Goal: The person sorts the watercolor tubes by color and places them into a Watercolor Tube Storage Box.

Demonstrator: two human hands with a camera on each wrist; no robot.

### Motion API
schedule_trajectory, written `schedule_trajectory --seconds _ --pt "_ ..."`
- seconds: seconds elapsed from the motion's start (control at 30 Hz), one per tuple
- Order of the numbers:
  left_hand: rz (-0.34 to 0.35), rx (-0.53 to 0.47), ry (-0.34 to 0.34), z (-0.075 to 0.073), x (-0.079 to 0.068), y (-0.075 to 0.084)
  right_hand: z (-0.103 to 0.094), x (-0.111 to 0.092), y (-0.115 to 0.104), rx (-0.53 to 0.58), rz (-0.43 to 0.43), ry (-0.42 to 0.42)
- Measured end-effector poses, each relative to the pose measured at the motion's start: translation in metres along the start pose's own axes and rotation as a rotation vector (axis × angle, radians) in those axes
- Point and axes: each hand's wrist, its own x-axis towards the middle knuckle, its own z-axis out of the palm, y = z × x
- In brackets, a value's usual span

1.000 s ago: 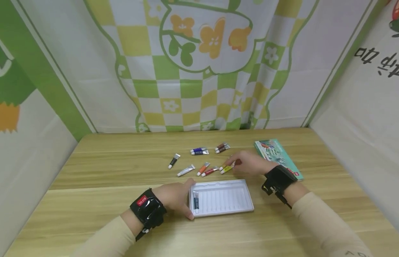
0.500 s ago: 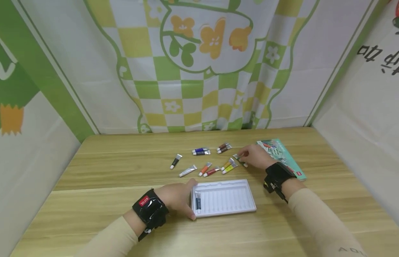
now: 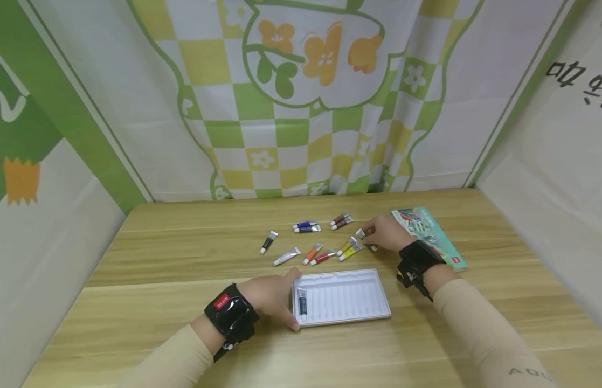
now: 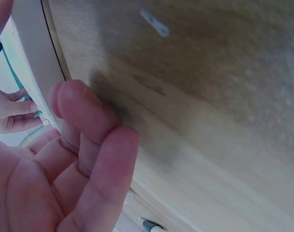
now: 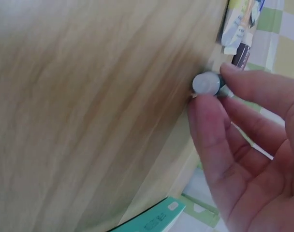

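Note:
At the left end of a white plastic tray (image 3: 348, 321), my left hand (image 3: 269, 296) grips the short side, thumb at the near corner and a finger at the far one. One dark paint tube (image 3: 303, 304) lies in the tray's leftmost slot. Beyond the tray's right end, my right hand (image 3: 389, 234) pinches a dark green paint tube (image 3: 361, 233) between thumb and fingers, low over the table. Its white cap (image 5: 205, 83) faces the camera in the right wrist view. Just left of it lie an ochre tube (image 3: 347, 246) and a yellow tube (image 3: 351, 253).
More paint tubes lie loose behind the tray: red (image 3: 323, 257), orange (image 3: 313, 254), white (image 3: 287, 256), black (image 3: 269, 242), a blue pair (image 3: 306, 227) and a brown pair (image 3: 341, 221). A teal printed box (image 3: 441, 240) lies under the right forearm side. A patterned curtain (image 3: 305, 140) hangs behind the table.
My right hand has moved right, from over the yellow tubes to the green tube, uncovering the yellow pair. My left hand stays on the tray. The head view has shifted slightly.

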Motion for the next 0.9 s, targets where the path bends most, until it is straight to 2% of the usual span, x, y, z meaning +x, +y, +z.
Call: schedule_trajectory --seconds 0.4,0.8,0.9 --pt "-0.001 0.012 0.0 0.0 -0.001 0.003 -0.004 -0.005 0.003 0.092 0.061 -0.019" --pt "-0.005 0.003 0.003 0.002 0.001 0.0 0.002 -0.011 0.006 0.58 0.108 -0.111" --pt "-0.006 0.005 0.001 0.001 0.001 -0.001 0.005 -0.015 0.004 0.671 0.095 -0.139"
